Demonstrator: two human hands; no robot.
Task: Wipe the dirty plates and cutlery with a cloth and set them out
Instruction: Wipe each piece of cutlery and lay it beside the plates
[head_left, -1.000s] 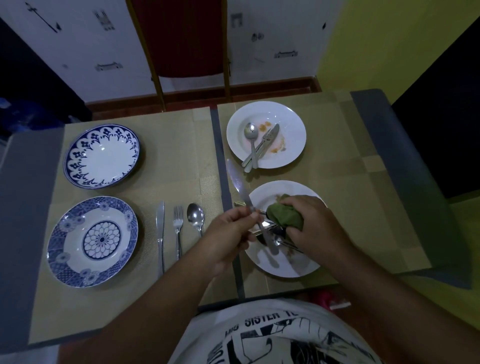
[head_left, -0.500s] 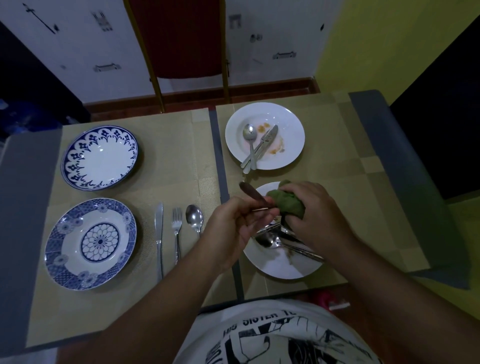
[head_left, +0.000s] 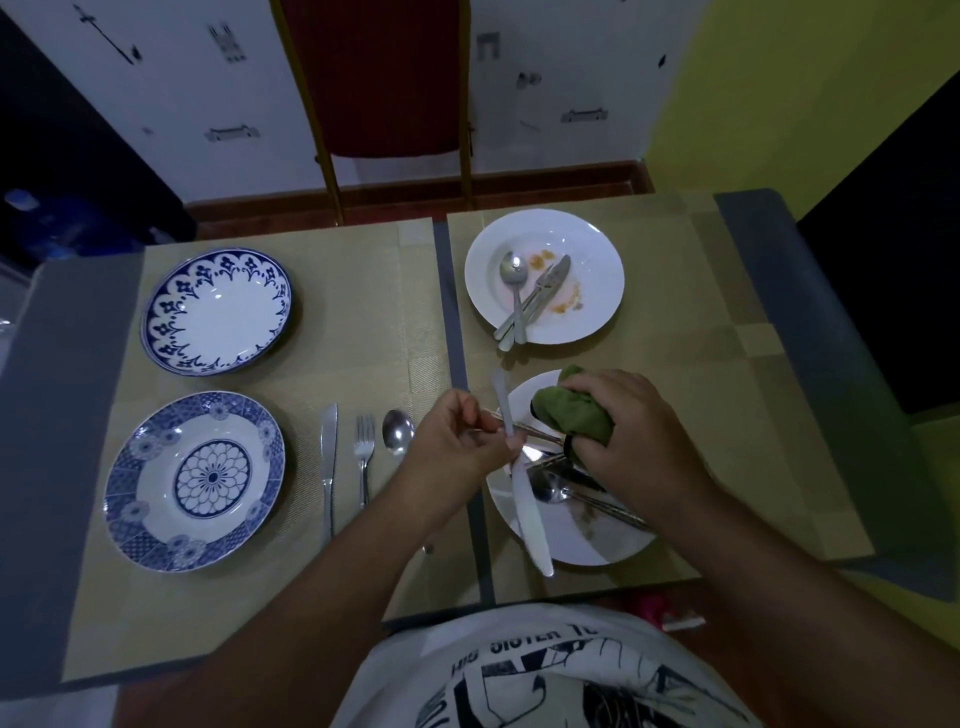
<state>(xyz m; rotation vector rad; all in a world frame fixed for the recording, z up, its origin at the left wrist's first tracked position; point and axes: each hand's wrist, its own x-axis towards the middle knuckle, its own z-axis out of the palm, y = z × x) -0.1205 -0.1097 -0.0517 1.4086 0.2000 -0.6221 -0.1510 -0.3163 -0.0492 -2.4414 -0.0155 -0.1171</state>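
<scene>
Head view: left hand (head_left: 457, 447) pinches a knife (head_left: 527, 512), blurry, over the near dirty plate (head_left: 597, 545). Right hand (head_left: 639, 447) is curled round the green cloth (head_left: 571, 415), which looks bunched on a thin handle, can't tell what piece. Tip imo: grip by the handle, squeeze the cloth round the metal, pull lengthwise, then lay it beside the clean fork (head_left: 365, 457).

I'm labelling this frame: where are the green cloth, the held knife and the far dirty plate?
green cloth (head_left: 571, 415), head view, bunched middle.
held knife (head_left: 529, 512), head view, wide lower part.
far dirty plate (head_left: 597, 260), head view, bare right side.
</scene>
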